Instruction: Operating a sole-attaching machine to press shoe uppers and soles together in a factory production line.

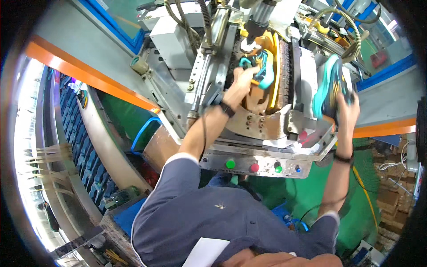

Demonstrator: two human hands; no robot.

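A worker's left hand (240, 84) grips a teal shoe (262, 66) seated inside the press machine (267, 120), while the right hand (344, 107) clasps a second teal shoe (327, 84) at the machine's right, seemingly mid-swap; careful seating likely comes next.

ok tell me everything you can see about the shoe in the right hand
The shoe is a sports shoe, dark on the upper with a teal sole and teal stripes plus small yellow marks. It looks like fabric over a rubbery sole. It is held up in the air, tilted on end with the sole edge facing left, just right of the machine. The right hand grips it from below, fingers wrapped round its lower end. Nothing else clearly touches it. Finer details blur.
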